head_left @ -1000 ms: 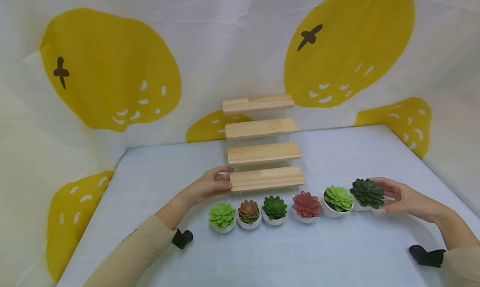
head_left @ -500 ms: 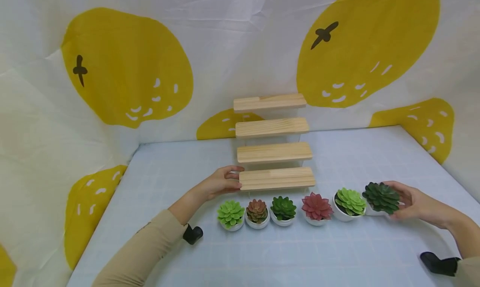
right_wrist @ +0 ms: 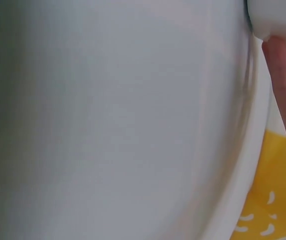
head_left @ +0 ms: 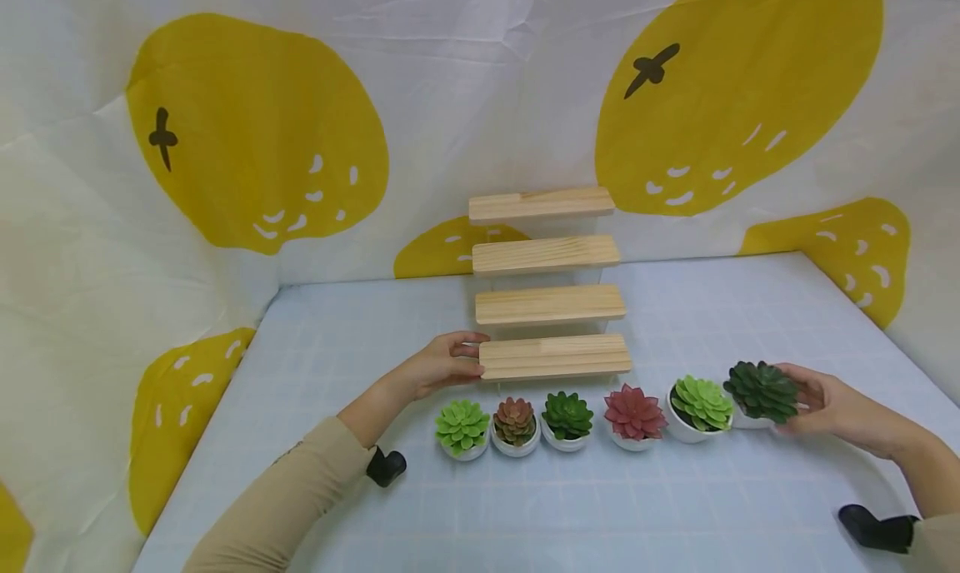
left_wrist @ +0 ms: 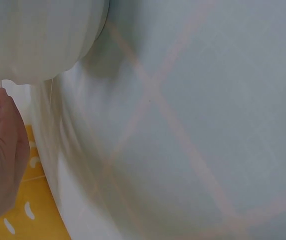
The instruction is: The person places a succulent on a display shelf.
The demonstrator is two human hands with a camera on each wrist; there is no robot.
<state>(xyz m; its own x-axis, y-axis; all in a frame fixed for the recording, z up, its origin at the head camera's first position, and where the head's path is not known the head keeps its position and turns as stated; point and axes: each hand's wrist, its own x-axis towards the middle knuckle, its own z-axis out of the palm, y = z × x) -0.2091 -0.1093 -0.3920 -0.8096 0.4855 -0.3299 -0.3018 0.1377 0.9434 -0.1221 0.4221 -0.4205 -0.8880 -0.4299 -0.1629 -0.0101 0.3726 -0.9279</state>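
My left hand pinches the left end of the lowest wooden shelf of a tiered stand. In the left wrist view its fingertips are at the shelf's edge, beside a white pot. At the right end of a row of potted succulents, my right hand holds a dark green succulent by its white pot. A finger touches that pot in the right wrist view. A light green succulent stands just left of it.
Further left in the row are a red succulent, a green one, a brownish-red one and a light green one. Higher shelves rise behind. A white cloth with yellow fruit shapes hangs behind the table.
The head view has swung slightly left, so everything sits further right in it. Both hands keep their holds on the shelf and the dark green succulent, with little movement.
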